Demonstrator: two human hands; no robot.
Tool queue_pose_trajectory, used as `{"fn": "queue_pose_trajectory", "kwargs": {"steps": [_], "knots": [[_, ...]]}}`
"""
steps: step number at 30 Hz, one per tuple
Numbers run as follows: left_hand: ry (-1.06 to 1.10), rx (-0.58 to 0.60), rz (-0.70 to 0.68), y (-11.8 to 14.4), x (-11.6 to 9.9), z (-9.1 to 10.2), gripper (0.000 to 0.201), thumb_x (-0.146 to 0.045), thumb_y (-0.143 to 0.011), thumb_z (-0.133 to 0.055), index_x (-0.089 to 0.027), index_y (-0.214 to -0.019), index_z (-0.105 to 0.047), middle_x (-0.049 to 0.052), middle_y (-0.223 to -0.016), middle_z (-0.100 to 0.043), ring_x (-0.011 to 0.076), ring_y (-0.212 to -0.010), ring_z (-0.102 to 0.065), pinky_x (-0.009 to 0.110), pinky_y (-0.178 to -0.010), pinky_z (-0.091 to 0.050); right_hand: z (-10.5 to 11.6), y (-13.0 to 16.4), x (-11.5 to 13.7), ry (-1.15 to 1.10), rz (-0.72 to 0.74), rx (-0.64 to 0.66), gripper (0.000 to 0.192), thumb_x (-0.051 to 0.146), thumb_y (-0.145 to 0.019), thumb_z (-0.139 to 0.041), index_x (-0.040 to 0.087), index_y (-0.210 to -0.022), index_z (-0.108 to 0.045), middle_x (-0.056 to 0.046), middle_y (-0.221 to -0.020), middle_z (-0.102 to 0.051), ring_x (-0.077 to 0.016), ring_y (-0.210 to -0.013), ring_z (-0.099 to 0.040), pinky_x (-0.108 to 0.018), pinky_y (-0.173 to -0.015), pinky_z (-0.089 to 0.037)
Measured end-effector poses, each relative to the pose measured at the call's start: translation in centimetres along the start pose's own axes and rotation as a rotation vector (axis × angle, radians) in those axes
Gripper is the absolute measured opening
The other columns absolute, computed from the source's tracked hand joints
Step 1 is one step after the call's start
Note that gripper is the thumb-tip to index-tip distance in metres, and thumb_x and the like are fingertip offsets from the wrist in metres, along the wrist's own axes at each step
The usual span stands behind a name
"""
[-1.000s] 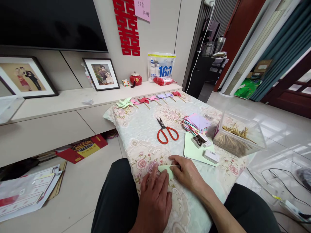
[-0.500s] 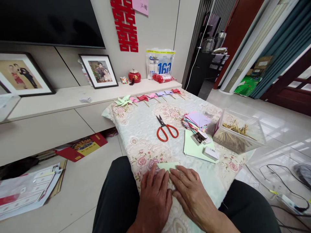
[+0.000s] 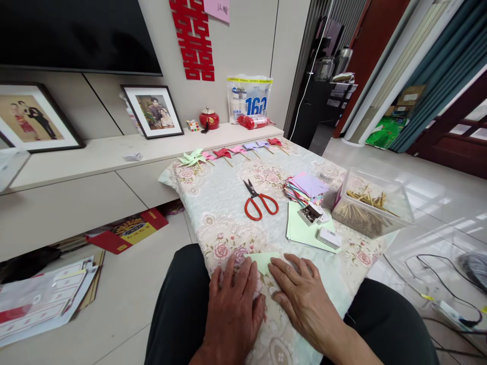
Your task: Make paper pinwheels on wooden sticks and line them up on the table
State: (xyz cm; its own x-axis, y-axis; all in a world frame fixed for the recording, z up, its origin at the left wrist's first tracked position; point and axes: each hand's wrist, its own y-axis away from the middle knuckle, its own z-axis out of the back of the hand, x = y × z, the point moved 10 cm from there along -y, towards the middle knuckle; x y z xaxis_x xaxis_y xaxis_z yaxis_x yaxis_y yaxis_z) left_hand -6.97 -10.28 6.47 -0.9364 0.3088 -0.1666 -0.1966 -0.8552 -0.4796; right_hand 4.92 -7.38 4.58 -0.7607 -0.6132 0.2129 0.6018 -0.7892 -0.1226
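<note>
Here, the left hand (image 3: 234,304) and the right hand (image 3: 306,301) lie palm down, fingers outstretched and gripping nothing, their fingertips on either side of a pale green paper triangle (image 3: 263,261) at the near end of the floral cloth (image 3: 228,203). Beyond it lie red-handled scissors (image 3: 255,194); to their right is a stack of coloured squares (image 3: 310,184).

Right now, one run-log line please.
left hand: touching green paper | right hand: touching its right side | scissors: on tablecloth, beyond hands | pinwheels: along far edge
</note>
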Motion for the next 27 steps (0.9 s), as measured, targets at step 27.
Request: {"fn": "queue_pose_trajectory", "kwargs": {"steps": [27], "knots": [[-0.109,0.067,-0.068,0.69,0.35,-0.53,0.057,-0.037,-0.08,-0.063,-0.026,-0.136,-0.058,0.011,-0.145,-0.055,0.0417,-0.131,-0.045,0.058,-0.103,-0.028,0.08,0.08,-0.42,0.099,-0.011,-0.093,0.048,0.034,-0.096,-0.057,0.026,-0.143,-0.049,-0.004,-0.147,-0.054,-0.0362,-0.131,-0.045,-0.057,-0.104,-0.03]]}}
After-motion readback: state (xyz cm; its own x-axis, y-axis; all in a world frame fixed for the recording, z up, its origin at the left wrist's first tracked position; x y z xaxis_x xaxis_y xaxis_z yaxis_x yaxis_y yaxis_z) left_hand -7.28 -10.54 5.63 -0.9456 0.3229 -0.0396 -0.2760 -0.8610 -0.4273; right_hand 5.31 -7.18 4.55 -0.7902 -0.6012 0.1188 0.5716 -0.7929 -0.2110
